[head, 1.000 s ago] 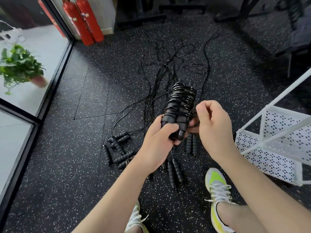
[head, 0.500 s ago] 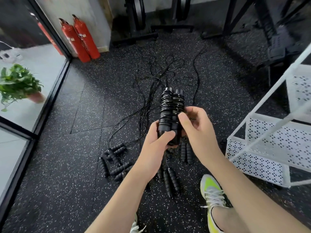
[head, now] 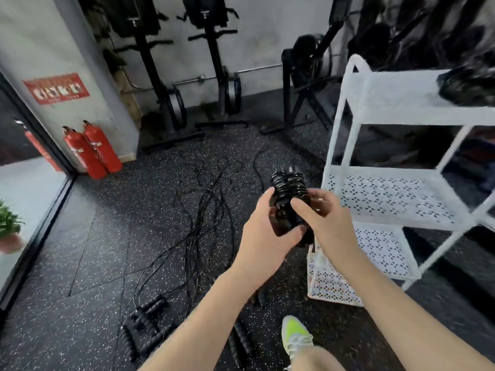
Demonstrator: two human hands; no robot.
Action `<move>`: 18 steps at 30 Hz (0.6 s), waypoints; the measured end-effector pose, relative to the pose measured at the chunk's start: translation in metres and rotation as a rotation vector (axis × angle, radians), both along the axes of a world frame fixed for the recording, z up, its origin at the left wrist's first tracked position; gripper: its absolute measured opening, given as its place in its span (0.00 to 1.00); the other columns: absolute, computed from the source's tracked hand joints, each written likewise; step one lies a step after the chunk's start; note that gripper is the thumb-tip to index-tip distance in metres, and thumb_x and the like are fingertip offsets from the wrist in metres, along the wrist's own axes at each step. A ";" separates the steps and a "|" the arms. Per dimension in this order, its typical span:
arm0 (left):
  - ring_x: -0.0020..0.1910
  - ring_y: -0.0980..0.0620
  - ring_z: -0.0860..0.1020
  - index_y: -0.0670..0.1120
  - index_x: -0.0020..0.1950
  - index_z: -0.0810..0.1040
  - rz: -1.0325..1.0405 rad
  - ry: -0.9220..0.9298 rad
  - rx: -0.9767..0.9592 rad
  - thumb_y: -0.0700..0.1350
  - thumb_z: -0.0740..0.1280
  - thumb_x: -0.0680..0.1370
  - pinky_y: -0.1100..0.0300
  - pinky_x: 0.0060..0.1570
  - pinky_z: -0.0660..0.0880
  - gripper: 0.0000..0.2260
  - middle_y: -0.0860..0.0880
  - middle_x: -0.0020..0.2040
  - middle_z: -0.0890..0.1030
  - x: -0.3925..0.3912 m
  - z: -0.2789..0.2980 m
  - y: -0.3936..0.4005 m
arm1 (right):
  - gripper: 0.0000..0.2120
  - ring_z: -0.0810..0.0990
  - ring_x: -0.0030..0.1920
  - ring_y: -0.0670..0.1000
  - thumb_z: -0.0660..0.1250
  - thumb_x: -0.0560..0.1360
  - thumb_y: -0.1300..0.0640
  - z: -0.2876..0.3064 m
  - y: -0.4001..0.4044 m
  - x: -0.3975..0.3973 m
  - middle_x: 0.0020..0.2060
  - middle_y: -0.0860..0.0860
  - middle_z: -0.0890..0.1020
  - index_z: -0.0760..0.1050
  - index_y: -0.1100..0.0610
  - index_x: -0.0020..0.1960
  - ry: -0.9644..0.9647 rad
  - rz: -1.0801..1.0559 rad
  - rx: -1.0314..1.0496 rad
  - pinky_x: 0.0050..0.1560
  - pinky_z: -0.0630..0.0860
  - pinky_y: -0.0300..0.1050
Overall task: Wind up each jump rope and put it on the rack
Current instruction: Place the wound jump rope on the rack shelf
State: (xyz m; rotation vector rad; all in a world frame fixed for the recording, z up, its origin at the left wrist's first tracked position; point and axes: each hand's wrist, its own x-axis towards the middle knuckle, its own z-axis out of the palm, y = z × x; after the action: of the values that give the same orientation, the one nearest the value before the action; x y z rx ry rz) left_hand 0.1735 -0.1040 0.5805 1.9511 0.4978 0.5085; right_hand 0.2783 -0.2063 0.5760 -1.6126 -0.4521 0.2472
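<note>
Rope: wound jump rope (head: pixel 288 194) upright, left of rack (head: pixel 396 195).
Hands: left hand (head: pixel 263 234) and right hand (head: pixel 328 223) both grip it.
Nearer rack: right hand.

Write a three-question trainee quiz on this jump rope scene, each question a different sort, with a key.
1. True or false: the wound jump rope is already lying on the white rack.
2. Multiple choice: what stands against the wall at left? A) two red fire extinguishers B) a blue bucket C) a ladder
3. Fill in: the left hand and right hand both grip the ____.

Key: 1 false, both hands hold it in front of the rack; 2 A, the fire extinguishers; 3 wound jump rope.
</note>
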 end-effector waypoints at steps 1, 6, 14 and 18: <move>0.62 0.61 0.78 0.60 0.80 0.60 -0.023 -0.012 0.018 0.50 0.78 0.75 0.64 0.63 0.74 0.39 0.59 0.63 0.79 0.006 0.012 -0.011 | 0.17 0.83 0.51 0.41 0.77 0.72 0.46 0.011 -0.012 0.006 0.50 0.43 0.85 0.78 0.47 0.58 -0.012 -0.020 -0.006 0.58 0.80 0.50; 0.57 0.65 0.79 0.61 0.78 0.61 -0.131 -0.054 0.041 0.51 0.77 0.75 0.74 0.53 0.73 0.37 0.67 0.54 0.77 0.043 0.072 -0.062 | 0.16 0.83 0.53 0.43 0.75 0.74 0.45 0.069 -0.074 0.037 0.51 0.44 0.85 0.77 0.48 0.58 -0.143 -0.116 -0.015 0.56 0.81 0.48; 0.52 0.55 0.82 0.55 0.78 0.64 -0.175 -0.090 0.079 0.53 0.75 0.76 0.56 0.55 0.79 0.34 0.57 0.51 0.81 0.136 0.156 -0.117 | 0.19 0.83 0.52 0.42 0.70 0.77 0.41 0.152 -0.142 0.110 0.51 0.42 0.84 0.77 0.50 0.63 -0.330 -0.230 -0.042 0.58 0.79 0.45; 0.50 0.51 0.85 0.55 0.72 0.68 -0.163 -0.088 0.017 0.57 0.73 0.67 0.46 0.52 0.83 0.34 0.51 0.54 0.84 0.193 0.179 -0.123 | 0.18 0.82 0.53 0.46 0.67 0.78 0.40 0.174 -0.151 0.154 0.48 0.44 0.84 0.80 0.51 0.60 -0.452 -0.273 -0.190 0.57 0.75 0.45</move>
State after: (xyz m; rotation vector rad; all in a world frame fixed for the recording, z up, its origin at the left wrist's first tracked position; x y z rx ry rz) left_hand 0.3665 -0.2270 0.7594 1.9563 0.2764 0.4932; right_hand 0.4323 -0.3569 0.7502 -1.8992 -0.5557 -0.2965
